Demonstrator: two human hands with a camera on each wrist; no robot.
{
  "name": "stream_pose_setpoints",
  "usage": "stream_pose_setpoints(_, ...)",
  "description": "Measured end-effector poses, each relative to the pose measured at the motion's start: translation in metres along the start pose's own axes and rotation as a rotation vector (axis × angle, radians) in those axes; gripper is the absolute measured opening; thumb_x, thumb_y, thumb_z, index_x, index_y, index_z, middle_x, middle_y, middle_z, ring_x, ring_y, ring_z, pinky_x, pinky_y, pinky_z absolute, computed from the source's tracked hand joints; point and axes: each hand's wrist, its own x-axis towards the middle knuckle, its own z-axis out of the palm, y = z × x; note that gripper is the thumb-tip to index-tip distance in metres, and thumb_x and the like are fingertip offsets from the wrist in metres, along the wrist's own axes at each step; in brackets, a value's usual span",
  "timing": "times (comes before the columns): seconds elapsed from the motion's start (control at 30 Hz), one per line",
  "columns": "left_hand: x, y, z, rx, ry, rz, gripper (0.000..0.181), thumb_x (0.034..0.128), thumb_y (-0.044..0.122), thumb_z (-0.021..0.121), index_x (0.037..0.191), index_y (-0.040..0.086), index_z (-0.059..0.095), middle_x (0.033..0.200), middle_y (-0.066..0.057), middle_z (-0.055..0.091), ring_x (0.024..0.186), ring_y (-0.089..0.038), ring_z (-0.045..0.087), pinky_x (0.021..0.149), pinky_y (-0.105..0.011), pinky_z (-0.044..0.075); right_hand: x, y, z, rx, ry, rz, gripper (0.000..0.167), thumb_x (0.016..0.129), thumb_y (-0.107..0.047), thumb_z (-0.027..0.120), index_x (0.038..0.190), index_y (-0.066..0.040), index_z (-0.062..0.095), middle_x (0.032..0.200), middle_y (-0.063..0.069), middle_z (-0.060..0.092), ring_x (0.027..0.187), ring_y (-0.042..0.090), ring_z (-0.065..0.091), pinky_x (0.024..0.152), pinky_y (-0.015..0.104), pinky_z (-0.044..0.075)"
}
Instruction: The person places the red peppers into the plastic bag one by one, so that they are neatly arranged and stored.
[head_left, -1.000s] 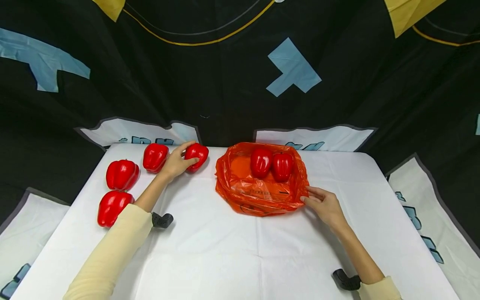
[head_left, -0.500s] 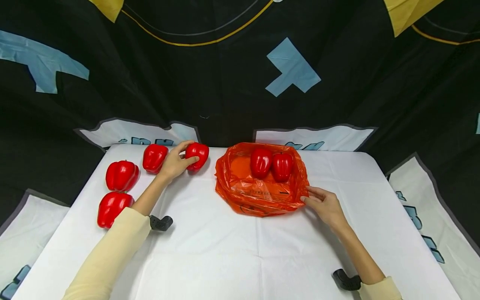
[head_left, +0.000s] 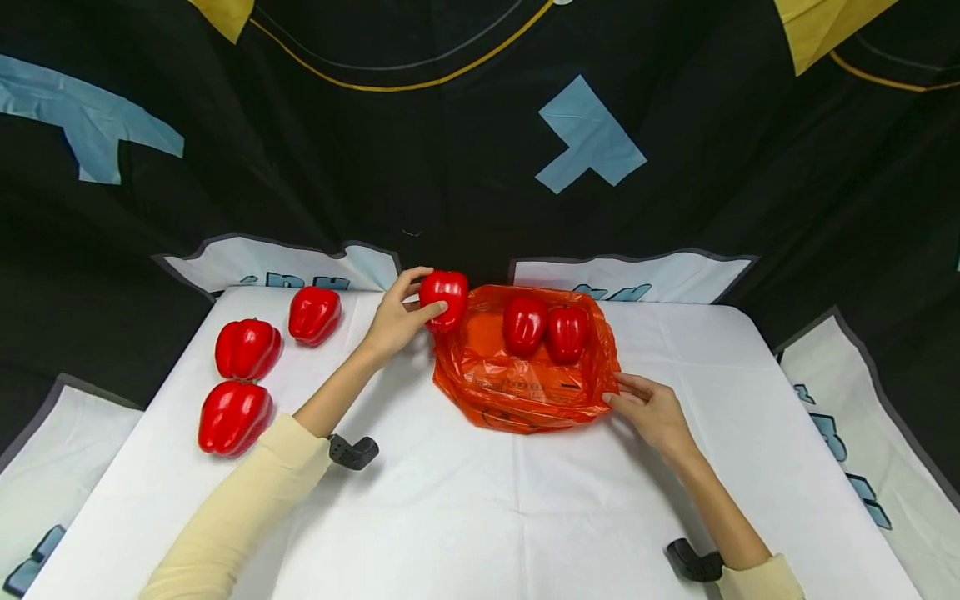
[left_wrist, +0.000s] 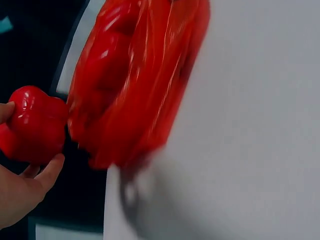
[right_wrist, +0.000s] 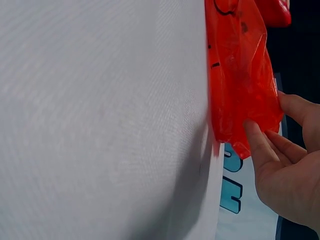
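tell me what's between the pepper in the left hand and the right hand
In the head view, the open red bag, with two peppers inside, lies between the held pepper and the right hand, which pinches the bag's edge.

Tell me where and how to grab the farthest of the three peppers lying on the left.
I'd probably grip that pepper around its wide, rounded middle, coming from above and its right. Its plump sides bulge out, which should suit a wrap-around hold. A neighbouring pepper sits close at its near left, while its right side faces bare table.
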Motion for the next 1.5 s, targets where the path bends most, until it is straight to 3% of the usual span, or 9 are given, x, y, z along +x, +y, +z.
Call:
stream_pose_setpoints(0.27, 0.002, 0.002, 0.035, -0.015, -0.054, 0.008, 0.06, 0.0915, 0.018, 0.073, 0.144, 0.018, 0.044, 0.142, -0.016, 0.046, 0.117, -0.037, 0.056, 0.092, -0.048, 0.054, -0.001, 0.0, 0.0, 0.009, 0.013, -0.002, 0.054, 0.094, -0.016, 0.072, 0.137, 0.01, 0.052, 0.126, 0.028, 0.061, 0.11, 0.022, 0.066, 0.083, 0.016, 0.052)
stream_pose_setpoints(0.57, 0.009, -0.004, 0.055, 0.075, -0.055, 0.007, 0.059, 0.0907, 0.015, 0.073, 0.142, 0.018, 0.044, 0.136, -0.016, 0.05, 0.115, -0.034, 0.054, 0.091, -0.046, 0.055, 0.001, 0.002, 0.0, 0.0, 0.021, -0.002, 0.053, 0.093, -0.016, 0.072, 0.136, 0.01, 0.053, 0.125, 0.028, 0.062, 0.109, 0.02, 0.067, 0.083, 0.016, 0.052)
stream_pose_setpoints(0.77, 0.015, -0.014, 0.06, 0.095, -0.054, -0.024, 0.058, 0.0917, 0.015, 0.073, 0.142, 0.019, 0.044, 0.134, -0.014, 0.053, 0.117, -0.031, 0.053, 0.094, -0.046, 0.053, 0.0, 0.001, -0.001, -0.008, 0.016, -0.001, 0.055, 0.094, -0.018, 0.072, 0.137, 0.009, 0.053, 0.125, 0.027, 0.062, 0.11, 0.022, 0.066, 0.083, 0.016, 0.052)
stream_pose_setpoints(1.0, 0.019, -0.024, 0.063, 0.102, -0.053, -0.025, 0.058, 0.0917, 0.014, 0.073, 0.142, 0.018, 0.044, 0.139, -0.014, 0.051, 0.121, -0.032, 0.052, 0.096, -0.048, 0.051, -0.001, 0.002, -0.002, 0.003, 0.012, -0.014, 0.053, 0.093, -0.014, 0.072, 0.136, 0.011, 0.053, 0.125, 0.029, 0.062, 0.104, 0.013, 0.067, 0.082, 0.017, 0.053)
stream_pose_setpoints(1.5, 0.022, -0.043, 0.067, 0.099, -0.06, -0.024, 0.056, 0.094, 0.016, 0.07, 0.142, 0.014, 0.042, 0.146, -0.016, 0.048, 0.123, -0.032, 0.053, 0.101, -0.046, 0.047, 0.0, 0.004, -0.003, -0.011, 0.021, -0.001, 0.054, 0.093, -0.014, 0.072, 0.137, 0.011, 0.052, 0.125, 0.029, 0.062, 0.107, 0.02, 0.067, 0.083, 0.016, 0.052)
